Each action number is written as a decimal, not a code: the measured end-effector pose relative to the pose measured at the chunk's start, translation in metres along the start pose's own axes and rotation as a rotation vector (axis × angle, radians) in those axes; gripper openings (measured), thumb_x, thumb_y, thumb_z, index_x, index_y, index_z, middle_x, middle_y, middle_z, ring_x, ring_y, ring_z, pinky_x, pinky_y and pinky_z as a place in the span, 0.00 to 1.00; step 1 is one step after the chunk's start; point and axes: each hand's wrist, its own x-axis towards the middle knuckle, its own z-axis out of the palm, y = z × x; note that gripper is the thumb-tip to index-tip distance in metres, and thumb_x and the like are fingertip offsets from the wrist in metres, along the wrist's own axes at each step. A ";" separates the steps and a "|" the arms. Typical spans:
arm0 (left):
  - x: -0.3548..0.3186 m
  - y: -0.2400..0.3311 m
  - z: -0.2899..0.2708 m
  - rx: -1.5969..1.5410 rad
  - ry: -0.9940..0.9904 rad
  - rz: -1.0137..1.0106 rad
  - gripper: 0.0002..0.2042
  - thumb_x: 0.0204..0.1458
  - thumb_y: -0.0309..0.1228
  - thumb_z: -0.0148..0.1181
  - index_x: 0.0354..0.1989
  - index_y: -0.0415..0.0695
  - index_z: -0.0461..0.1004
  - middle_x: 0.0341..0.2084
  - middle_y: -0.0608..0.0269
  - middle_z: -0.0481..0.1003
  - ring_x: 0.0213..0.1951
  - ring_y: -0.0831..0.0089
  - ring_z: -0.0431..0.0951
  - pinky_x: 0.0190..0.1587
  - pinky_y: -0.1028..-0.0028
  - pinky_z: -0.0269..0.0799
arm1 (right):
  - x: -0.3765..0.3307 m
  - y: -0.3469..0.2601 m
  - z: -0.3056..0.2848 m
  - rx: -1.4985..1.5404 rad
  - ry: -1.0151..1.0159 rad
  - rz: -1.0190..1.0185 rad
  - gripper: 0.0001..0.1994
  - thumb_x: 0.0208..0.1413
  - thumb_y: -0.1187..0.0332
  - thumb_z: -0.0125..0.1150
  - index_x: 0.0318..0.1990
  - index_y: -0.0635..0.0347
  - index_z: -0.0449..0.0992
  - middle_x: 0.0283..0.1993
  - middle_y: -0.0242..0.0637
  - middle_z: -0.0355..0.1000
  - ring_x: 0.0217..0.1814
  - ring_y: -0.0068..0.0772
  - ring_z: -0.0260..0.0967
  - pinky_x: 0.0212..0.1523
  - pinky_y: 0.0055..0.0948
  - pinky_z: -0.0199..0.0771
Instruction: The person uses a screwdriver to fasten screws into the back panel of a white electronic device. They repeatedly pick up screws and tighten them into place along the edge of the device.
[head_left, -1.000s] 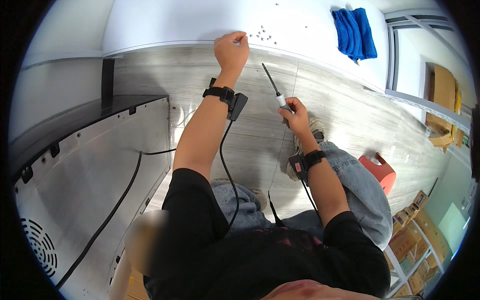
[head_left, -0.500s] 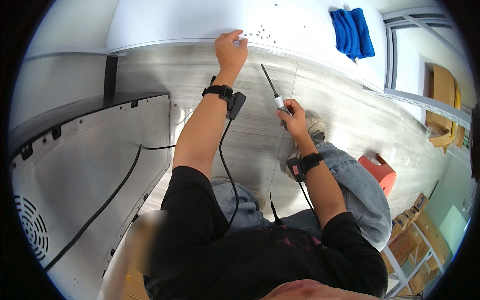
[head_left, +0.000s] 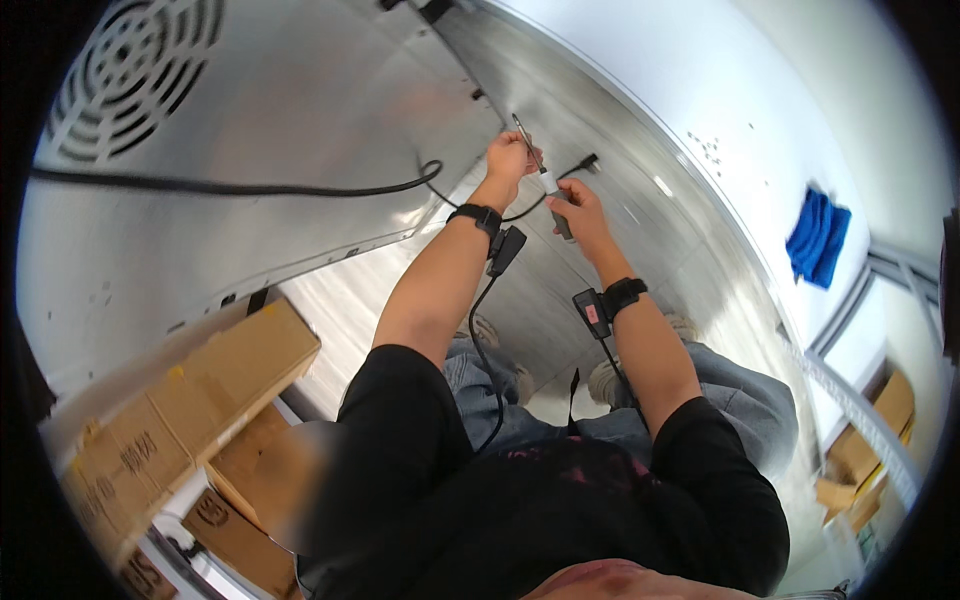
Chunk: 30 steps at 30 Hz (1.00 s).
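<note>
Since a moment ago we have swung from the white worktop point(head_left: 760, 110) to the metal panel point(head_left: 300, 130), so with the right hand point(head_left: 575, 205) closed around the screwdriver point(head_left: 540, 170) and the left hand point(head_left: 508, 157) pinching near its tip, we keep the shaft square.

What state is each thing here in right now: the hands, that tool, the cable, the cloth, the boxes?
Left hand: pinching the screwdriver's shaft.
Right hand: gripping the handle.
Screwdriver: held, tip toward the metal panel.
Black cable: draped loose across the panel.
Blue cloth: crumpled, lying alone.
Cardboard boxes: closed, stacked.
</note>
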 end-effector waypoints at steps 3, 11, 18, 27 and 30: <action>-0.017 -0.013 -0.052 0.055 0.033 0.112 0.07 0.55 0.22 0.43 0.38 0.42 0.69 0.26 0.62 0.75 0.28 0.75 0.75 0.32 0.75 0.72 | 0.009 0.012 0.028 0.059 -0.184 0.000 0.13 0.46 0.71 0.63 0.40 0.63 0.71 0.28 0.30 0.67 0.24 0.20 0.64 0.20 0.23 0.69; -0.113 -0.028 -0.126 0.100 0.064 0.158 0.14 0.60 0.40 0.48 0.31 0.43 0.74 0.22 0.67 0.74 0.26 0.79 0.72 0.33 0.79 0.67 | 0.022 0.018 0.036 0.425 -0.491 -0.221 0.14 0.44 0.70 0.57 0.40 0.64 0.70 0.31 0.40 0.69 0.28 0.30 0.67 0.23 0.28 0.71; -0.162 -0.034 -0.158 0.069 0.089 0.009 0.11 0.58 0.39 0.50 0.36 0.44 0.73 0.30 0.67 0.75 0.34 0.79 0.73 0.37 0.77 0.67 | -0.020 -0.067 0.081 0.509 -0.779 -0.424 0.16 0.40 0.69 0.60 0.38 0.67 0.70 0.31 0.42 0.67 0.28 0.31 0.66 0.22 0.27 0.71; -0.220 -0.021 -0.177 -0.389 0.132 0.121 0.15 0.61 0.35 0.38 0.49 0.42 0.67 0.41 0.60 0.73 0.41 0.68 0.75 0.44 0.69 0.70 | -0.080 -0.031 0.130 0.049 -0.880 -0.109 0.14 0.41 0.74 0.61 0.39 0.66 0.72 0.30 0.31 0.67 0.27 0.20 0.64 0.23 0.21 0.67; -0.223 -0.011 -0.182 -0.431 0.195 0.207 0.19 0.62 0.36 0.27 0.52 0.39 0.63 0.43 0.53 0.72 0.40 0.62 0.75 0.45 0.67 0.71 | -0.097 -0.008 0.147 -0.010 -0.790 0.033 0.11 0.46 0.72 0.60 0.38 0.64 0.72 0.29 0.29 0.66 0.28 0.19 0.63 0.22 0.22 0.68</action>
